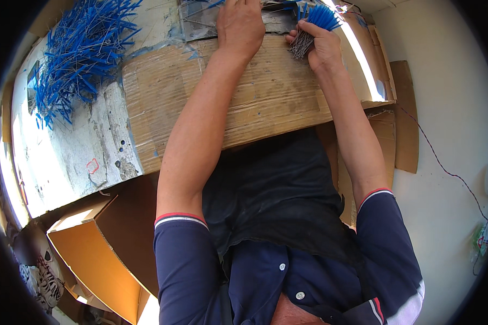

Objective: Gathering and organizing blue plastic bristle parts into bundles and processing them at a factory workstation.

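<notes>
My right hand (325,47) is closed around a bundle of small blue wire-stemmed brushes (324,18). Their blue bristle ends fan out above the fist, and the thin metal stems stick out below the fingers. My left hand (241,28) is at the top edge of the view, back upward, with its fingers bent. Its fingertips are cut off, so whatever they pinch is hidden. Beside it, on a dark flat plate (198,21), lie a few loose brushes. A large tangled heap of the same blue brushes (87,54) is spread on the left of the table.
Taped brown cardboard (173,81) covers the table's middle, beside a worn white board (70,157). An open cardboard box (100,260) stands below on the left. Cardboard pieces (406,119) and a thin twisted cable (434,146) are by the white wall on the right.
</notes>
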`<state>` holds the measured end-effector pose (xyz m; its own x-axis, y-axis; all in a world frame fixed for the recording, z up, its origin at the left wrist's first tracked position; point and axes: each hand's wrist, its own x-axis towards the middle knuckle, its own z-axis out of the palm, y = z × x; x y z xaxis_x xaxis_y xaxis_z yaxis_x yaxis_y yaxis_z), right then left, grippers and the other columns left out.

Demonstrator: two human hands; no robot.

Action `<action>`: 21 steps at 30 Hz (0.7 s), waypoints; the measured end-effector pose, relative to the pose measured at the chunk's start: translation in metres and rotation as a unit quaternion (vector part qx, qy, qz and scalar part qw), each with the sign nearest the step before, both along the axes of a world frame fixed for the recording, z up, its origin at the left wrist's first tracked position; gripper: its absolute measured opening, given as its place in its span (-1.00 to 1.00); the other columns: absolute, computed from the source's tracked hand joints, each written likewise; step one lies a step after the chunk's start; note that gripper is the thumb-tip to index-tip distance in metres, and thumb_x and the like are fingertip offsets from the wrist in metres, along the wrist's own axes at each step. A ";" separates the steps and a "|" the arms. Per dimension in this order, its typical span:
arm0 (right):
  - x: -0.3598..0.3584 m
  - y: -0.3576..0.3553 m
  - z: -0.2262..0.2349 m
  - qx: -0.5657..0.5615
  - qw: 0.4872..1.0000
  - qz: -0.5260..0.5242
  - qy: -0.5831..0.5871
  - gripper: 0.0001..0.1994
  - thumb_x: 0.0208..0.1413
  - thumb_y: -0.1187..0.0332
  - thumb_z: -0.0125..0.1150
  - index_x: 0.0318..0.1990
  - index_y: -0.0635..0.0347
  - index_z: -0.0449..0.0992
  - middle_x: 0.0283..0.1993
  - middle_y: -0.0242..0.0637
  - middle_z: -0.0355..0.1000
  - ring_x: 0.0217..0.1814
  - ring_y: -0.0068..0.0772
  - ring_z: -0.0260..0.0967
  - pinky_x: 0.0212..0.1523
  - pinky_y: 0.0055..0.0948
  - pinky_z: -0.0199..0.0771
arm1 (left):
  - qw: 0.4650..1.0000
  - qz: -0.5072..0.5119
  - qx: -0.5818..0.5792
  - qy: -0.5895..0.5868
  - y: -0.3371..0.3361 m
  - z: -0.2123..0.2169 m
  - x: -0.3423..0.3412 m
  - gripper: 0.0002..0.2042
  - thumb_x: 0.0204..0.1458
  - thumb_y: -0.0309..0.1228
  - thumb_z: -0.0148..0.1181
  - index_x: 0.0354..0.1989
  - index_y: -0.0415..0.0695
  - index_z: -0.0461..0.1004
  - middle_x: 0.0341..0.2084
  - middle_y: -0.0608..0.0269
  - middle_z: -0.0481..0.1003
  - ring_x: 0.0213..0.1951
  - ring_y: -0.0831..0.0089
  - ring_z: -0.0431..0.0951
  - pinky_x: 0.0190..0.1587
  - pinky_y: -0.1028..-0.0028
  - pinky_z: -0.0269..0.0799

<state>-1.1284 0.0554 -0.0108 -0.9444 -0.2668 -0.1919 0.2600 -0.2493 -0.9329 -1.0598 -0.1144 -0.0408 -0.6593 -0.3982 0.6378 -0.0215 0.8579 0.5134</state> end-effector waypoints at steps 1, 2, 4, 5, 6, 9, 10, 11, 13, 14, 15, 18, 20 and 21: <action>0.002 0.000 0.000 0.004 1.000 0.007 0.014 -0.90 0.12 0.57 0.34 -0.25 0.37 0.53 -0.38 -0.15 0.52 -0.40 -0.22 0.57 -0.40 -0.23 0.74 | 1.000 0.001 -0.006 -0.002 -0.002 -0.003 -0.002 -0.91 0.10 -0.49 0.07 -0.27 -0.18 0.48 -0.37 -0.01 0.55 -0.19 -0.01 0.54 -0.16 0.08 0.45; 0.003 0.000 0.000 0.007 0.999 0.014 0.028 -0.90 0.13 0.57 0.34 -0.25 0.37 0.53 -0.38 -0.16 0.53 -0.40 -0.23 0.57 -0.39 -0.25 0.74 | 1.000 -0.004 -0.024 -0.003 -0.004 -0.008 -0.003 -0.89 0.18 -0.40 0.09 -0.23 -0.13 0.50 -0.33 0.07 0.57 -0.18 0.05 0.54 -0.14 0.11 0.45; 0.002 0.003 -0.005 -0.006 0.999 0.006 0.038 -0.91 0.13 0.57 0.34 -0.25 0.36 0.54 -0.38 -0.18 0.53 -0.40 -0.26 0.57 -0.40 -0.28 0.73 | 0.999 -0.014 -0.048 -0.004 -0.005 -0.010 -0.006 -0.86 0.25 -0.31 0.12 -0.19 -0.09 0.51 -0.30 0.15 0.60 -0.17 0.10 0.55 -0.13 0.14 0.45; 0.002 0.004 -0.008 -0.013 0.999 -0.001 0.050 -0.91 0.13 0.57 0.34 -0.24 0.35 0.54 -0.38 -0.20 0.53 -0.40 -0.28 0.57 -0.40 -0.31 0.71 | 0.998 -0.018 -0.054 -0.009 -0.005 -0.011 -0.006 -0.87 0.25 -0.32 0.13 -0.20 -0.09 0.50 -0.30 0.17 0.58 -0.16 0.12 0.53 -0.11 0.16 0.45; 0.003 0.005 -0.010 -0.021 0.999 -0.002 0.048 -0.91 0.13 0.57 0.34 -0.24 0.35 0.54 -0.38 -0.20 0.53 -0.40 -0.28 0.57 -0.40 -0.31 0.71 | 0.998 -0.022 -0.060 -0.015 -0.003 -0.012 -0.006 -0.88 0.24 -0.33 0.14 -0.20 -0.08 0.50 -0.31 0.19 0.56 -0.15 0.15 0.51 -0.10 0.18 0.44; 0.011 0.008 -0.014 -0.068 0.995 -0.009 0.069 -0.90 0.12 0.57 0.34 -0.23 0.33 0.55 -0.39 -0.22 0.54 -0.43 -0.33 0.57 -0.42 -0.37 0.69 | 0.994 -0.052 -0.099 -0.019 -0.001 -0.010 -0.005 -0.89 0.22 -0.36 0.15 -0.18 -0.09 0.52 -0.32 0.18 0.52 -0.15 0.14 0.50 -0.12 0.20 0.44; 0.014 0.008 -0.015 -0.074 0.993 -0.019 0.089 -0.90 0.12 0.57 0.34 -0.23 0.33 0.55 -0.39 -0.22 0.54 -0.44 -0.35 0.57 -0.43 -0.38 0.68 | 0.992 -0.052 -0.109 -0.021 0.001 -0.008 -0.005 -0.89 0.22 -0.36 0.15 -0.18 -0.09 0.52 -0.32 0.18 0.52 -0.15 0.14 0.50 -0.12 0.20 0.44; 0.016 0.009 -0.014 -0.080 0.990 -0.030 0.108 -0.90 0.11 0.57 0.34 -0.23 0.32 0.55 -0.40 -0.23 0.55 -0.45 -0.37 0.57 -0.44 -0.40 0.67 | 0.990 -0.064 -0.123 -0.021 0.003 -0.006 -0.005 -0.88 0.20 -0.37 0.16 -0.17 -0.09 0.53 -0.31 0.17 0.51 -0.16 0.13 0.50 -0.12 0.21 0.44; 0.017 0.007 -0.014 -0.088 0.989 -0.042 0.108 -0.91 0.11 0.56 0.33 -0.24 0.33 0.56 -0.39 -0.23 0.55 -0.46 -0.38 0.56 -0.46 -0.41 0.67 | 0.986 -0.077 -0.148 -0.026 0.008 -0.003 -0.003 -0.87 0.18 -0.39 0.17 -0.15 -0.10 0.55 -0.31 0.16 0.50 -0.16 0.13 0.49 -0.12 0.22 0.44; 0.016 0.007 -0.014 -0.091 0.990 -0.041 0.101 -0.90 0.12 0.56 0.33 -0.23 0.32 0.56 -0.39 -0.23 0.55 -0.43 -0.38 0.56 -0.43 -0.40 0.67 | 0.984 -0.072 -0.159 -0.046 0.009 0.000 -0.003 -0.87 0.17 -0.40 0.18 -0.15 -0.10 0.56 -0.31 0.16 0.49 -0.17 0.13 0.49 -0.12 0.22 0.43; 0.017 0.008 -0.013 -0.093 0.991 -0.041 0.093 -0.90 0.13 0.57 0.32 -0.21 0.31 0.56 -0.38 -0.24 0.55 -0.40 -0.39 0.56 -0.41 -0.40 0.66 | 0.981 -0.067 -0.169 -0.067 0.010 0.001 -0.003 -0.86 0.16 -0.42 0.18 -0.15 -0.10 0.57 -0.31 0.15 0.49 -0.17 0.13 0.49 -0.12 0.22 0.43; 0.015 0.010 -0.010 -0.134 0.986 -0.061 0.074 -0.91 0.12 0.58 0.31 -0.22 0.30 0.55 -0.38 -0.23 0.55 -0.40 -0.37 0.55 -0.41 -0.40 0.66 | 0.979 -0.059 -0.175 -0.083 0.013 0.005 -0.003 -0.84 0.15 -0.44 0.18 -0.12 -0.11 0.59 -0.31 0.15 0.49 -0.18 0.14 0.48 -0.12 0.22 0.42; 0.011 0.010 -0.010 -0.163 0.981 -0.087 0.062 -0.92 0.11 0.58 0.30 -0.25 0.30 0.55 -0.40 -0.23 0.54 -0.44 -0.39 0.54 -0.46 -0.40 0.65 | 0.977 -0.066 -0.180 -0.090 0.014 0.008 0.000 -0.81 0.14 -0.46 0.18 -0.09 -0.10 0.59 -0.31 0.15 0.48 -0.19 0.14 0.48 -0.13 0.22 0.42; 0.008 0.010 -0.009 -0.182 0.976 -0.108 0.054 -0.94 0.10 0.58 0.30 -0.28 0.31 0.55 -0.41 -0.24 0.54 -0.48 -0.40 0.53 -0.51 -0.40 0.64 | 0.978 -0.071 -0.174 -0.093 0.015 0.009 0.002 -0.79 0.13 -0.49 0.18 -0.06 -0.10 0.60 -0.31 0.15 0.48 -0.19 0.15 0.48 -0.14 0.22 0.42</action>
<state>-1.1204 0.0655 -0.0200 -0.9957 -0.0912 -0.0169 0.0690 -0.6069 -0.7918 -1.0581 -0.0992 -0.0315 -0.8094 -0.0749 0.5824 0.0448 0.9810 0.1885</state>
